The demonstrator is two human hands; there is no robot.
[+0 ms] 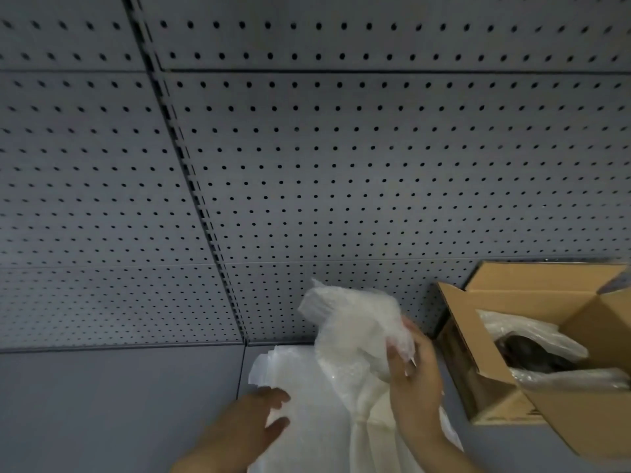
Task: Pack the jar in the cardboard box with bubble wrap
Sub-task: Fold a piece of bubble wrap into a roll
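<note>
The right hand [415, 380] grips a bunched bubble wrap [355, 329] just left of the open cardboard box [505, 397]. The left hand [246, 425] lies spread and empty on the flat sheet. Bare bench [102, 404] stretches leftward.

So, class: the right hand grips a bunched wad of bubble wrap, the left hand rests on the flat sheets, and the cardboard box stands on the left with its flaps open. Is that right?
Not quite. In the head view the cardboard box stands on the right, not the left. The rest holds: the right hand grips the bunched bubble wrap, the left hand rests on the flat sheets, and the flaps are open.

Grey pegboard wall [341, 165] above grey tabletop [102, 404]
</note>
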